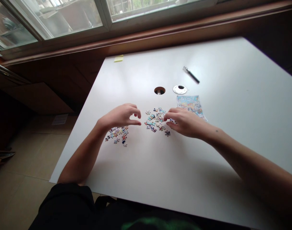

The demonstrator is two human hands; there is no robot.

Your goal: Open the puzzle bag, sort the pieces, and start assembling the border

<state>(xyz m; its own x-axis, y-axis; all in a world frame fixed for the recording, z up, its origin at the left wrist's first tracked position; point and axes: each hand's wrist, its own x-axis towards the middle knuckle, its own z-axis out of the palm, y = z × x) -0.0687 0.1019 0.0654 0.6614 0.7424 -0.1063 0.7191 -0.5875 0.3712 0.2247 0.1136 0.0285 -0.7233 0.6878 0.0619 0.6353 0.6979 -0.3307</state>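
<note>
Hovering over a white table (208, 153), the left hand (120, 115) curls its fingers loosely, holding nothing visible, above one heap of puzzle pieces (117, 134). The right hand (185, 122) seems to pinch a small piece at the middle heap (155, 121), beside the picture card (191, 103).

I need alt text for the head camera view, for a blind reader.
Two bare hands, left hand and right hand, reach into small puzzle pieces on a white table. A picture sheet and pen lie beyond.
</note>
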